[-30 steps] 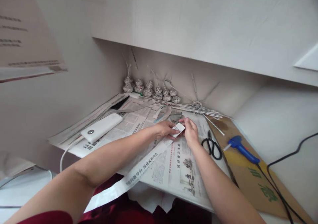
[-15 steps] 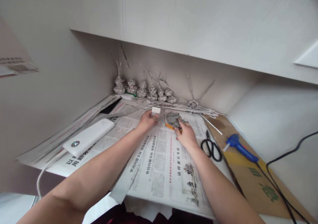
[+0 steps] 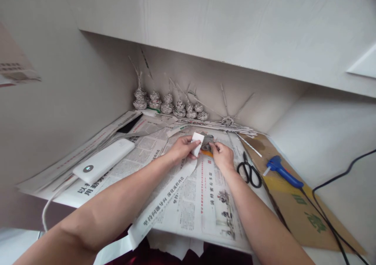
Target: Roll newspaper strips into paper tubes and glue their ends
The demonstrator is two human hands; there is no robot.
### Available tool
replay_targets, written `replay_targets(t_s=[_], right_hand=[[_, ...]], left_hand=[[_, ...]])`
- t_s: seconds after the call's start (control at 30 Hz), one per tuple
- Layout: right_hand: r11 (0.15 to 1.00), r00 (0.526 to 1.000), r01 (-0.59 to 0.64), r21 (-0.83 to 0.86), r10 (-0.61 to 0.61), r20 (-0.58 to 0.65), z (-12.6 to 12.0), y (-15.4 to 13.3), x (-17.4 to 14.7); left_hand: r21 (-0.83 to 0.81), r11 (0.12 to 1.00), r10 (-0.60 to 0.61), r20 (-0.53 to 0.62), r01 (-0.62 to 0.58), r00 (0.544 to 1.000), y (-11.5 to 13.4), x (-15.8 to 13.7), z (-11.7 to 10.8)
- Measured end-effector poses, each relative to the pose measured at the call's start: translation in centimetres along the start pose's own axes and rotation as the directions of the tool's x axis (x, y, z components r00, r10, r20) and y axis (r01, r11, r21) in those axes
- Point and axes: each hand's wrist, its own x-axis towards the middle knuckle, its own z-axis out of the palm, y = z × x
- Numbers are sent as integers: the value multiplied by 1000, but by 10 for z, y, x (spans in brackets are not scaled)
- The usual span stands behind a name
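My left hand is closed on a strip of newspaper, pinching it between thumb and fingers. Its white end stands up from the grip, while the printed length slants down towards me past the table's front edge. Just to the right, my right hand is closed at the near edge of a crumpled grey cloth, with thumb and fingertips pinched on it. Under the cloth shows a bit of something orange, mostly hidden.
Gourd-shaped woven paper pieces line the back wall, behind a bundle of rolled paper sticks. Black-handled scissors and a blue glue gun lie at the right, the gun on cardboard. A white power bank lies left.
My left hand has moved right and nearer to me with the strip, bringing it close to my right hand. The strip's lower end has shifted left. My right hand's fingers have drawn together at the cloth.
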Motion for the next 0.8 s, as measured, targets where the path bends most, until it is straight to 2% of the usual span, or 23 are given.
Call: replay_targets(t_s=[0.1,0.17,0.37,0.5,0.6,0.7,0.8], right_hand=[[999,1000,21,-33,-21,4,-2,-3,-1],[998,1000,19,-58,-18,12,-2,-4,-2],[1000,1000,-7,15,7,12,2,-5,0],[991,997,68,113,-64,-41,4,-2,0],[988,988,151,-8,-151,31,6,-1,-1],[984,988,130,-122,-119,97,5,-1,-3],[990,995,99,-98,-98,17,-1,-5,-3]], left_hand=[[-14,998,-56,143,58,988,0,-8,9],[-36,996,-71,181,78,981,-2,-10,12],[-112,986,-104,174,124,979,-5,-7,11],[-121,983,-118,178,140,977,-5,-7,10],[-113,982,-128,194,152,973,-6,-8,11],[-124,980,-132,189,157,973,-6,-8,11],[-152,978,-115,169,141,979,-5,-8,11]])
